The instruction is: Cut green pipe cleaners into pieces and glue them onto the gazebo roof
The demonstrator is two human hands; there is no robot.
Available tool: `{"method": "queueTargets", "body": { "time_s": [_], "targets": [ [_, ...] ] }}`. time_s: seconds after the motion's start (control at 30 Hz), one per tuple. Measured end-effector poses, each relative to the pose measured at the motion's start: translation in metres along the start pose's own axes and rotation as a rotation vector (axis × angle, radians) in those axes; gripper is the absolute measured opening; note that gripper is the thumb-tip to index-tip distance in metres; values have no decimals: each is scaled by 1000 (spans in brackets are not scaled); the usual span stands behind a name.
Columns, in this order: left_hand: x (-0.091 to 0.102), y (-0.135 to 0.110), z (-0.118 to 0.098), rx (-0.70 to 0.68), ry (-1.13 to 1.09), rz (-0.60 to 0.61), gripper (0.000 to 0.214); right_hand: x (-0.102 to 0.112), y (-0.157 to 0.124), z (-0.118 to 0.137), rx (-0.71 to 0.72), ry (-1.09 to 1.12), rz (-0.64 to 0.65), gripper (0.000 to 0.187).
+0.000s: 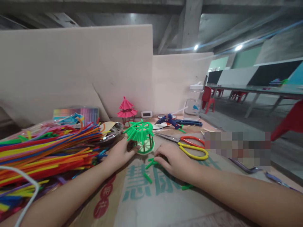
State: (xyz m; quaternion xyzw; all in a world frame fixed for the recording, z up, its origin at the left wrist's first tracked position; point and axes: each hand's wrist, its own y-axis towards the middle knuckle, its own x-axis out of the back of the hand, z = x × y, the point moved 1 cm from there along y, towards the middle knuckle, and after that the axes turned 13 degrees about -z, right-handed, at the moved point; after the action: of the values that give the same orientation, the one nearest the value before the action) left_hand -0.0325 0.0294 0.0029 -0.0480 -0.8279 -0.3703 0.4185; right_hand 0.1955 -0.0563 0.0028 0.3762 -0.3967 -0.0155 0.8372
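Note:
A small green pavilion model made of pipe cleaners stands on the cardboard, with a fringed roof, brown posts and a pale round base. My left hand is closed at its left side, thumb at the base; the other fingers are partly hidden behind it. Just right of the model, my right hand is curled low, fingertips at short green pipe cleaner pieces. Another cut piece lies nearer to me. Scissors with one red and one yellow handle lie beyond my right hand.
Bundles of colourful pipe cleaners fill the left side. At the back stand a pink pagoda model, a small digital clock and a clear bottle. A blue glue gun and dark-blue pliers-like tool lie before the bottle.

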Motion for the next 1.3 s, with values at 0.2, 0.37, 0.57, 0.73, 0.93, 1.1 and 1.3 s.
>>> {"method": "queueTargets", "body": {
  "time_s": [0.2,0.37,0.57,0.73,0.93,1.1,1.3],
  "targets": [
    [8,-1,-11,-5,121,18,38,-1,2,-4,-146,105,-73,14],
    [28,-6,-37,-92,335,153,28,2,4,-5,-211,187,-86,15],
    [38,-18,-79,-150,255,201,28,9,1,4,-87,129,-118,20],
    [23,-26,-89,-189,-10,147,28,9,-4,17,206,56,-54,14],
    [15,-26,-77,-224,-37,68,21,6,0,6,-45,151,-155,14],
    [12,-24,-68,-192,58,128,25,3,4,-6,-119,98,-148,14],
    [3,-23,-66,-242,78,162,26,2,6,1,-36,-28,19,15]
  ]
}}
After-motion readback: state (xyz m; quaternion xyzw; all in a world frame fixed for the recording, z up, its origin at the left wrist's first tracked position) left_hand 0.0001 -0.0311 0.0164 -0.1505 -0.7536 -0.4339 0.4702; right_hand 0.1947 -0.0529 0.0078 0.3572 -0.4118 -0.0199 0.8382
